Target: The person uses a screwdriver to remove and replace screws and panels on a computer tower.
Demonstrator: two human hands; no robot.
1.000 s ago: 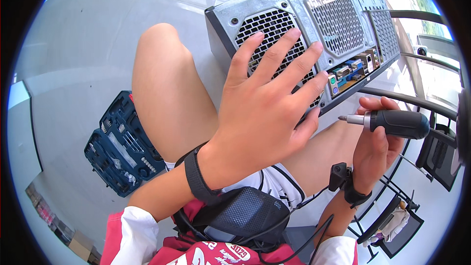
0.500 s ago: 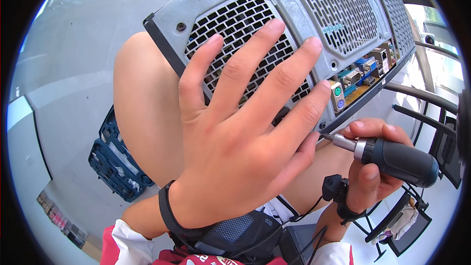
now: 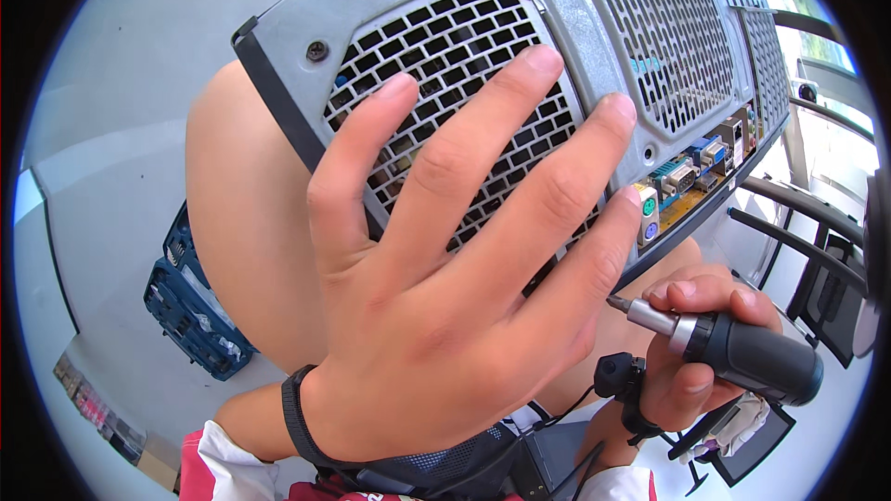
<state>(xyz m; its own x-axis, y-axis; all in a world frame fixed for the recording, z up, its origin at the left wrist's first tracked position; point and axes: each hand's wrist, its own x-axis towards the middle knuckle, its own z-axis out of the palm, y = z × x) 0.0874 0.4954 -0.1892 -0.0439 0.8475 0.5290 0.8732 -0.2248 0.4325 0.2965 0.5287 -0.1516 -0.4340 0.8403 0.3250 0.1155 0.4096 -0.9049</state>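
The perforated grey metal computer case sits tilted; the dark-handled screwdriver slants, tip near its lower edge.

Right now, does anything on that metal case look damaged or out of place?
Nothing looks clearly damaged. One oddity: the ports on the case sit unframed, with bare board showing beside them, so that edge looks exposed.

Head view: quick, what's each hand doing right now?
Left hand: open, spread across the back of the computer case.
Right hand: closed around the black-handled screwdriver.
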